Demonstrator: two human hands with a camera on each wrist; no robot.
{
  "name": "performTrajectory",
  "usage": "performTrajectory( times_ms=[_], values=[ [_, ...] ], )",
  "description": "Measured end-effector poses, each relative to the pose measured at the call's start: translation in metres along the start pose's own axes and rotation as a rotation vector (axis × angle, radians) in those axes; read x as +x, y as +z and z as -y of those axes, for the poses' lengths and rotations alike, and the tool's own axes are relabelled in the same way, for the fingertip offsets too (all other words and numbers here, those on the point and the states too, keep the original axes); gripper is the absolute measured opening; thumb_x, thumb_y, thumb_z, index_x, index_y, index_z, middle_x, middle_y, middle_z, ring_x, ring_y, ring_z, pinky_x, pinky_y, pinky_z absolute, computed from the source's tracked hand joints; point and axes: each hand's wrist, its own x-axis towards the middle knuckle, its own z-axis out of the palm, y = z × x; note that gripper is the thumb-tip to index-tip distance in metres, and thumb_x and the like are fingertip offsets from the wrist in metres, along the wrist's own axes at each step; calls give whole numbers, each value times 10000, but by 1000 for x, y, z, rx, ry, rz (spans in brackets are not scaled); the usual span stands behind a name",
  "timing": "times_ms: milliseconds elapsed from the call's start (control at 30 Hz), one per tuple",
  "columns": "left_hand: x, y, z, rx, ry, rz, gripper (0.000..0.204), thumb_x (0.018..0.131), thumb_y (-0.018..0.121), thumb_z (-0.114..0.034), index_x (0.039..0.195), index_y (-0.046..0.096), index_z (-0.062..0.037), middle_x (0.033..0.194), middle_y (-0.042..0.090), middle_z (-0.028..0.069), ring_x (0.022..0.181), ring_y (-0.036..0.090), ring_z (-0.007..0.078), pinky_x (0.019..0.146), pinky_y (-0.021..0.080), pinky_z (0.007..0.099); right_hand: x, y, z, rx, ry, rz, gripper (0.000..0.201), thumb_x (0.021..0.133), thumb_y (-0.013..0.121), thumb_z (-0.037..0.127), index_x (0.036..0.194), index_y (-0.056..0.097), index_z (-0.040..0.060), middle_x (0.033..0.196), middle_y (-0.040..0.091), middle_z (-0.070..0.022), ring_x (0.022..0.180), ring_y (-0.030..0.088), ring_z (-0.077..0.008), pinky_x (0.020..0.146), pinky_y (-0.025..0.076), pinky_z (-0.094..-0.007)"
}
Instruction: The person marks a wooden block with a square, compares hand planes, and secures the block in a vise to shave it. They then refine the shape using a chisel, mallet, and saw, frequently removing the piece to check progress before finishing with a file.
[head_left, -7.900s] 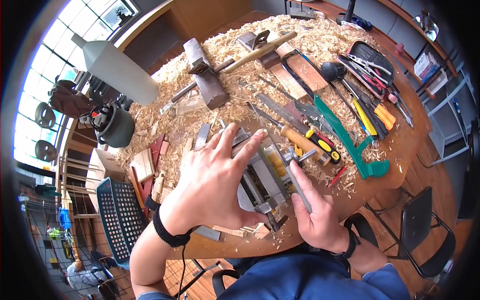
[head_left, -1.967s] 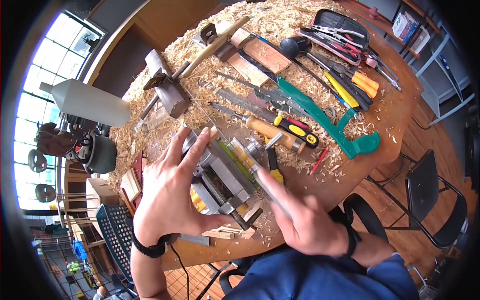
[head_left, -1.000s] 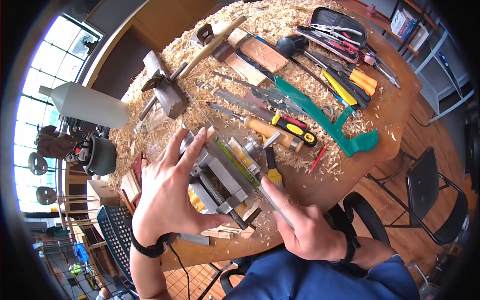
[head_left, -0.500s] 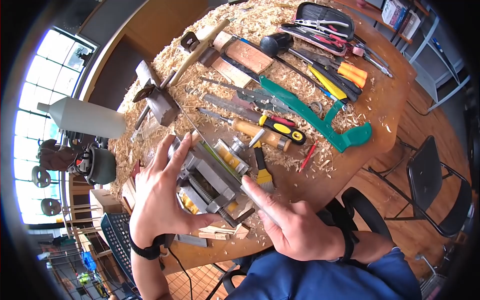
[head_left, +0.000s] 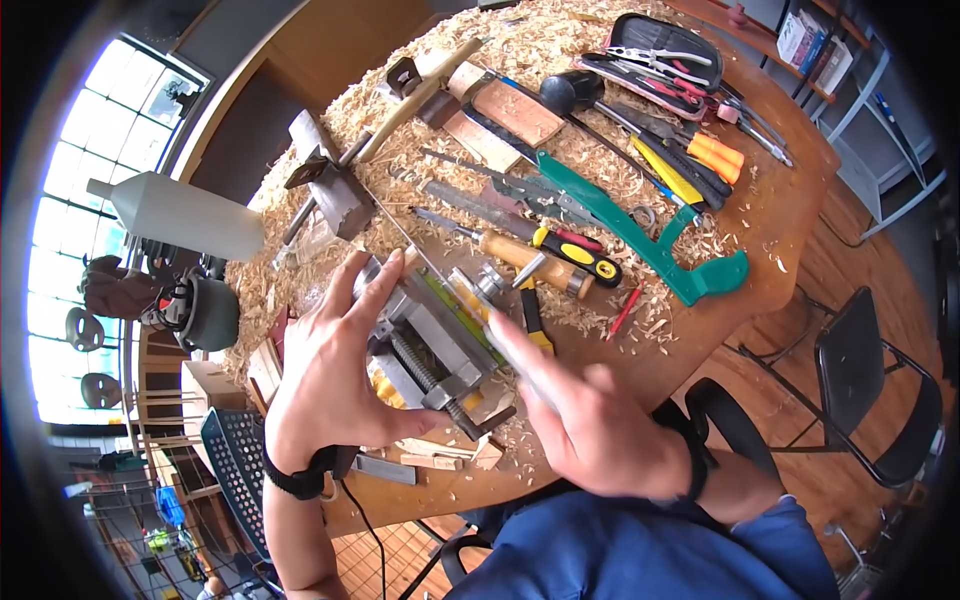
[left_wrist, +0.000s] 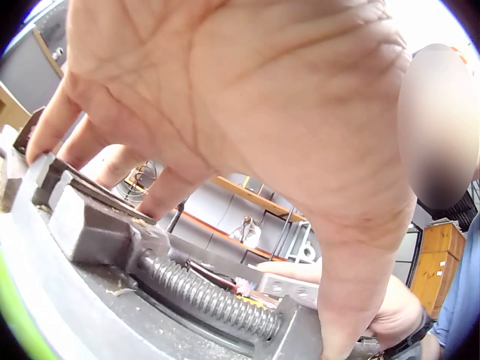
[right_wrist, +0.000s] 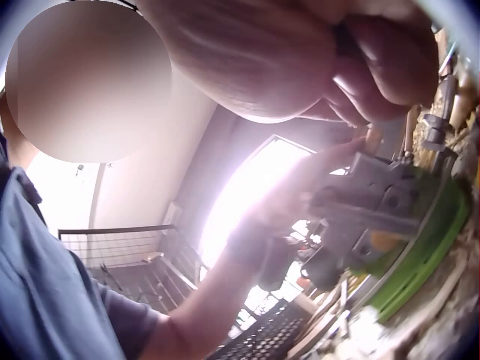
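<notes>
A grey metal bench vise [head_left: 440, 345] with a lime-green strip along its side stands on the table, its threaded screw facing up in the left wrist view. My left hand [head_left: 335, 365] spans the vise, fingers over its far end and thumb by the screw end. A small wood piece [head_left: 410, 259] pokes out at the far end by the index fingertip. My right hand [head_left: 610, 435] grips a slim grey metal-handled tool [head_left: 541, 388], index finger stretched along its top. A long thin shaft runs from it beside the vise; its exact kind is hidden by the fingers.
Beyond the vise lie a wooden-handled chisel [head_left: 535, 262], a green-handled saw [head_left: 640, 235], a brush [head_left: 535, 320] and a red pencil [head_left: 626, 310]. Wooden planes [head_left: 340, 200], a mallet [head_left: 570, 92], a plier case [head_left: 665, 55] and wood shavings [head_left: 560, 45] spread farther back. A perforated basket [head_left: 235, 465] stands left.
My right hand has slid the tool back and forth along the vise; since half a second ago it has moved forward. My left hand stays on the vise. The head view has shifted.
</notes>
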Motion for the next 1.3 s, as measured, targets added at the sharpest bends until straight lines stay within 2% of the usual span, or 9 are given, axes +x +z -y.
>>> performTrajectory(
  times_ms=[67, 167, 267, 367, 567, 633, 800, 933, 1300],
  values=[
    [-1, 0, 0, 0, 7, 5, 1365, 435, 1013, -479, 1627, 495, -63, 1581, 482, 383, 1342, 618, 547, 1126, 520, 543, 26, 11, -11, -20, -49, -33, 658, 1021, 583, 28, 1633, 370, -83, 617, 640, -244, 533, 672, -399, 536, 530, -525],
    [-3, 0, 1, 8, 3, 17, 1377, 446, 1012, -495, 1637, 475, -59, 1581, 473, 399, 1344, 615, 550, 1126, 516, 543, 46, 25, -19, 80, -99, -70, 653, 1025, 581, 24, 1625, 359, -107, 612, 638, -249, 538, 675, -401, 541, 533, -521],
    [-1, 0, 3, -14, -26, 28, 1384, 454, 1008, -512, 1642, 463, -57, 1586, 463, 408, 1346, 611, 555, 1118, 519, 546, 18, 18, -10, 84, -93, -58, 656, 1023, 581, -8, 1628, 353, -117, 790, 693, -308, 615, 714, -399, 572, 553, -505],
    [-2, 1, 7, 57, -2, 13, 1373, 462, 1004, -519, 1640, 468, -59, 1589, 460, 408, 1351, 605, 559, 1112, 521, 548, -20, 2, 14, 42, 2, -19, 634, 1001, 575, -73, 1613, 414, -101, 1489, 609, -329, 1134, 758, -423, 893, 622, -413],
    [0, 7, 7, -43, -49, -40, 1353, 446, 991, -533, 1620, 510, -64, 1589, 501, 356, 1385, 588, 537, 1163, 479, 561, -15, 6, 17, 40, 99, 51, 618, 1015, 574, -60, 1616, 428, -84, 1465, 632, -327, 1140, 763, -419, 911, 616, -408],
    [0, 7, 7, -1, -52, -35, 1352, 444, 991, -529, 1615, 514, -53, 1590, 502, 351, 1381, 592, 536, 1159, 485, 555, -15, 2, 6, 70, -56, -58, 676, 1027, 566, -22, 1667, 351, -54, 1331, 672, -360, 899, 789, -403, 726, 617, -446],
    [-2, 3, 8, -22, 13, -2, 1360, 460, 1015, -466, 1635, 474, -46, 1592, 458, 407, 1344, 606, 568, 1133, 512, 543, -4, -4, -1, 87, -132, -113, 609, 1042, 559, -5, 1636, 425, -28, 1127, 730, -344, 805, 762, -449, 684, 594, -480],
    [-1, 5, 9, -18, 26, -37, 1367, 451, 1016, -469, 1634, 476, -46, 1593, 466, 395, 1326, 622, 564, 1114, 525, 537, 50, 11, -22, 90, -74, -50, 571, 1039, 568, 15, 1590, 452, -75, 756, 677, -311, 658, 721, -436, 589, 530, -516],
    [-1, 3, 5, 24, -18, -1, 1362, 465, 1008, -491, 1635, 472, -45, 1579, 470, 410, 1285, 648, 556, 1081, 544, 534, -6, 12, 10, 23, -49, -32, 673, 1015, 570, -39, 1653, 360, -78, 977, 738, -322, 767, 758, -418, 658, 574, -473]
  ],
)
